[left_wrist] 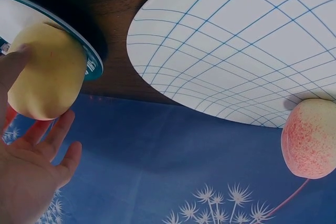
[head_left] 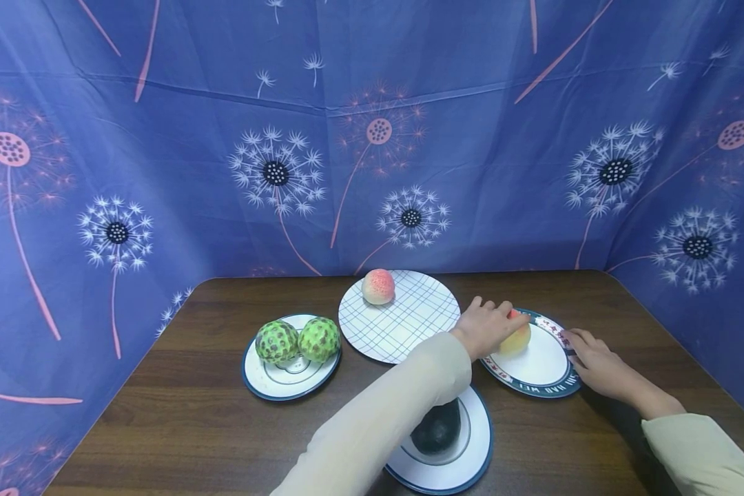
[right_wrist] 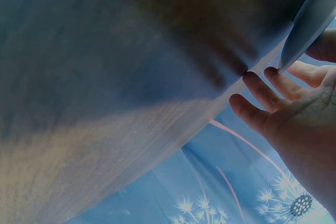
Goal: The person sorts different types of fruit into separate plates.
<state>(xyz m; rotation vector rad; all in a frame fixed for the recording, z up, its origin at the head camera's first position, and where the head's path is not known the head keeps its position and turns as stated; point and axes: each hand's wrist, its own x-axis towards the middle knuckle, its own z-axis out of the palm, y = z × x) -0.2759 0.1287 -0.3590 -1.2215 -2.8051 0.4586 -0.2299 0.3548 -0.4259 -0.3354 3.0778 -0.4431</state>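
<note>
My left hand (head_left: 485, 329) grips a yellow-and-red fruit (head_left: 516, 340) over the plate with a dark patterned rim (head_left: 538, 391). The left wrist view shows the thumb on the smooth yellow side of this fruit (left_wrist: 50, 72), with fingers beyond it. At that plate's right edge, my right hand (head_left: 604, 365) touches the rim with fairly straight fingers. In the right wrist view, the fingers (right_wrist: 262, 95) lie by the plate's edge (right_wrist: 310, 24), and the thumb is partly cut off. A pink-and-white peach (head_left: 379, 286) sits on the white plate with blue grid lines (head_left: 403, 337).
Two green, bumpy fruits (head_left: 299, 340) lie on a blue-rimmed plate (head_left: 273, 389) at left. Below my left forearm, a dark round fruit (head_left: 437, 428) sits on another blue-rimmed plate (head_left: 471, 468), partly hidden by the sleeve. A blue dandelion-print cloth (head_left: 347, 172) hangs behind the wooden table (head_left: 173, 413).
</note>
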